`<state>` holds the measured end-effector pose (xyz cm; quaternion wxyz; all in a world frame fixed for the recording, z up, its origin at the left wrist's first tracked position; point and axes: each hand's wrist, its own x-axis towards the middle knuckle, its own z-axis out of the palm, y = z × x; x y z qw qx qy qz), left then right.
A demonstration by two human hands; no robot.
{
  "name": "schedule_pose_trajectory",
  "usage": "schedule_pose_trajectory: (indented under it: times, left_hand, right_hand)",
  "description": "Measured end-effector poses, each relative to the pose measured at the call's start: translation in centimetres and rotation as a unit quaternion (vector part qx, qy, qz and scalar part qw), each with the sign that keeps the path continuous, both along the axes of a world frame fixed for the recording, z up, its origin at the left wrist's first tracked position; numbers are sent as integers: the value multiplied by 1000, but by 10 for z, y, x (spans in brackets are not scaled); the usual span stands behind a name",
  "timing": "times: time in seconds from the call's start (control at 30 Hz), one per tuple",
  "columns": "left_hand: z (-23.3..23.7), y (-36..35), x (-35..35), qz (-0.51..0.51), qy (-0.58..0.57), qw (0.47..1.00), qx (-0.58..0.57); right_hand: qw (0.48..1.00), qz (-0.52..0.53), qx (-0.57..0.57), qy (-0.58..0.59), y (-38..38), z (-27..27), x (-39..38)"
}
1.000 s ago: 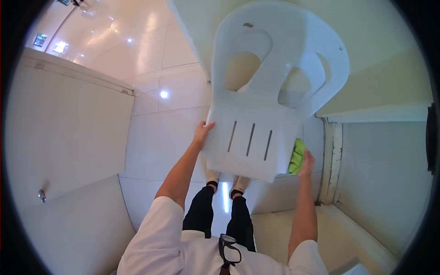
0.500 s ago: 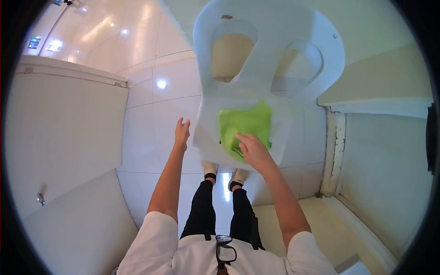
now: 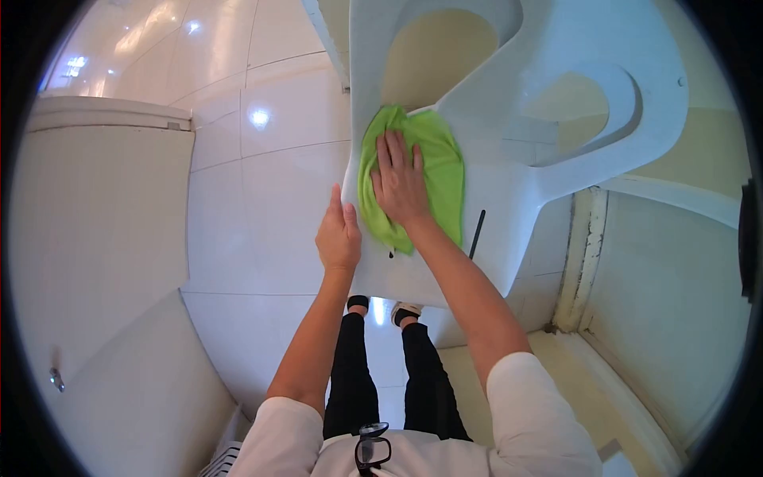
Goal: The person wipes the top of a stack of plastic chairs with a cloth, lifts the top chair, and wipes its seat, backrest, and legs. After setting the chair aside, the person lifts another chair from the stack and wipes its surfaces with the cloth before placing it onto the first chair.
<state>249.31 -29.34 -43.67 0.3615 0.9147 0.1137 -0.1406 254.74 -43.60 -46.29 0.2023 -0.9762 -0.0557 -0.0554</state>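
A white plastic chair [image 3: 493, 191] with two openings in its backrest stands in front of me. On its seat lies a bright green cloth [image 3: 441, 159], spread out with some folds. My right hand [image 3: 400, 179] presses flat on the cloth, fingers stretched toward the backrest. My left hand [image 3: 338, 234] is at the left edge of the seat, its fingers extended and thumb apart; it appears to touch the edge. A thin dark strip [image 3: 478, 234] shows on the seat right of the cloth, and a small black spot [image 3: 391, 254] sits by its lower corner.
Shiny white floor tiles [image 3: 270, 215] stretch to the left. A pale cabinet or door panel [image 3: 103, 215] with a small metal knob [image 3: 56, 380] is at the left. A worn door frame [image 3: 584, 262] stands at the right. Glasses [image 3: 373, 451] hang on my white shirt.
My right hand has flattened onto the cloth and moved up and left with it. The left hand has come to the seat edge. The chair appears larger and turned in view.
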Motion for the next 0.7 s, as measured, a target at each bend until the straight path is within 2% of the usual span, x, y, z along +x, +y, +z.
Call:
schedule_pose_trajectory:
  times: [0.03, 0.07, 0.13, 0.17, 0.23, 0.27, 0.33, 0.37, 0.43, 0.5, 0.57, 0.63, 0.7]
  left_hand:
    - [2, 0, 1, 4, 35, 999, -2]
    - [-6, 4, 0, 1, 34, 999, 1]
    - [-25, 5, -4, -62, -166, 978, 112]
    - [-20, 2, -7, -66, -172, 977, 108]
    - [-4, -9, -9, -143, -316, 922, 172]
    - [0, -19, -1, -149, -322, 920, 166]
    - [0, -43, 11, -190, -320, 927, 48]
    - [-2, -59, 22, -195, -314, 928, 46]
    - [-6, -103, 46, -102, -198, 973, -61]
    - [-37, -135, 23, -171, -288, 942, 9]
    - [-45, -167, -5, -228, -276, 934, 13]
    - [-40, -198, -20, -263, -230, 934, -66]
    - [-38, -217, -27, -318, -211, 917, -116]
  right_hand:
    - [998, -45, -21, -28, 4, -4, 15]
    - [998, -48, -19, -28, 8, -5, 21]
    - [997, -64, -34, -18, 5, -2, 27]
    - [997, -69, -37, -23, 4, -5, 28]
    - [998, -65, 3, -11, 2, 0, 29]
    - [998, -56, 12, -4, -4, 3, 27]
    - [999, -36, 24, -14, -24, 3, 25]
    - [999, -9, 43, -25, -31, 2, 20]
    - [999, -8, 42, -30, -61, -6, 2]
    - [999, -43, 16, 26, -91, -24, -18]
    - [991, -108, -72, 23, -129, -23, -51]
    - [973, -186, -123, 59, -157, -9, -79]
    - [956, -249, -149, 49, -175, -15, -103]
